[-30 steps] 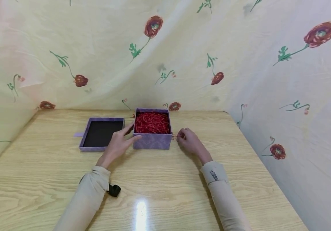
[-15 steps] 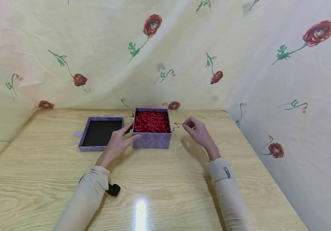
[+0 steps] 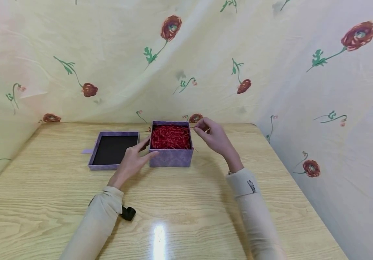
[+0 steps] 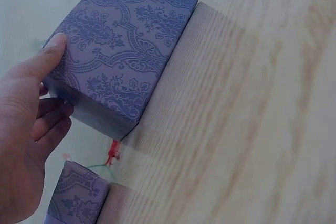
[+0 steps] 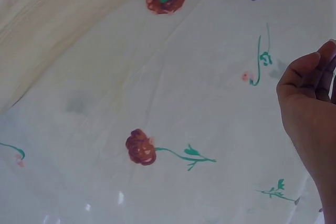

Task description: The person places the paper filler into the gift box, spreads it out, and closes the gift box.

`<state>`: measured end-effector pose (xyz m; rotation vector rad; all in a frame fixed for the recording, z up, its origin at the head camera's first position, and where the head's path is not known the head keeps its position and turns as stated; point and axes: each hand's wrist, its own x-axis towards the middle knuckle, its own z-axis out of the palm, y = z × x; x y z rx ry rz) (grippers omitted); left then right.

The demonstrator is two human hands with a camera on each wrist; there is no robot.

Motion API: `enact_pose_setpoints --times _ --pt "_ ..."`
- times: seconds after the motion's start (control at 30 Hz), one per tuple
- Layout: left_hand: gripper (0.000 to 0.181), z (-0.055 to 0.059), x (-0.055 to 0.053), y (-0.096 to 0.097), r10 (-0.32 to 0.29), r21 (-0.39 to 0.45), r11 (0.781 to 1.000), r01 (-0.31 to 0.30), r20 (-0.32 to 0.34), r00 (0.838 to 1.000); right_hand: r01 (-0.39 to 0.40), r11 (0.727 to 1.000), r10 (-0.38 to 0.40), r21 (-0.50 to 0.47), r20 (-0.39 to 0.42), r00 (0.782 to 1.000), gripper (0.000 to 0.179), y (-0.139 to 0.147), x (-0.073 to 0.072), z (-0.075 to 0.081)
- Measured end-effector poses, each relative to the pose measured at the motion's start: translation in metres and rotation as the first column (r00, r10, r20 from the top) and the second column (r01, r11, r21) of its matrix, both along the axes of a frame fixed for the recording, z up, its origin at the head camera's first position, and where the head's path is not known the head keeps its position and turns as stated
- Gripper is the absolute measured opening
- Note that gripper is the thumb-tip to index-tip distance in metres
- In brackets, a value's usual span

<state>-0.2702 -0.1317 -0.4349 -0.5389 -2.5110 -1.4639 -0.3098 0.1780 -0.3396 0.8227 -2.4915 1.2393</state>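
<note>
A purple patterned gift box (image 3: 171, 158) stands lidless, filled with red shredded paper (image 3: 170, 137). My left hand (image 3: 133, 159) holds the box at its left front corner. In the left wrist view the thumb lies on the patterned front and the bent fingers are at the side. At the box's back right, my right hand (image 3: 215, 136) pinches a thin red paper strand (image 3: 191, 127) just above rim height. In the right wrist view that hand's thumb and fingers are bent together, and the strand cannot be made out.
The box lid (image 3: 111, 167), black inside, lies upturned left of the box, partly behind my left hand. A few red shreds (image 4: 113, 153) lie behind the box. A black object (image 3: 128, 213) shows by my left sleeve. Flowered cloth (image 3: 118, 72) hangs behind the wooden table (image 3: 180, 202).
My right hand has lifted the red strand off the table beside the box, first rightward, then back left and up towards the box's rear right corner. My left hand and the box stay put.
</note>
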Motion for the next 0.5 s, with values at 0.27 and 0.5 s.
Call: enact_pose_setpoints --times 0.27,0.5 --pt "0.075 0.001 0.001 0.001 -0.005 0.006 1.000 0.005 -0.002 1.000 -0.058 0.998 0.058 0.027 0.007 0.998 0.006 -0.019 -0.004 -0.004" --pt "0.074 0.001 0.001 0.001 0.000 0.008 1.000 0.000 0.005 1.000 -0.097 0.987 0.088 0.129 0.077 0.993 0.023 -0.026 -0.005 -0.010"
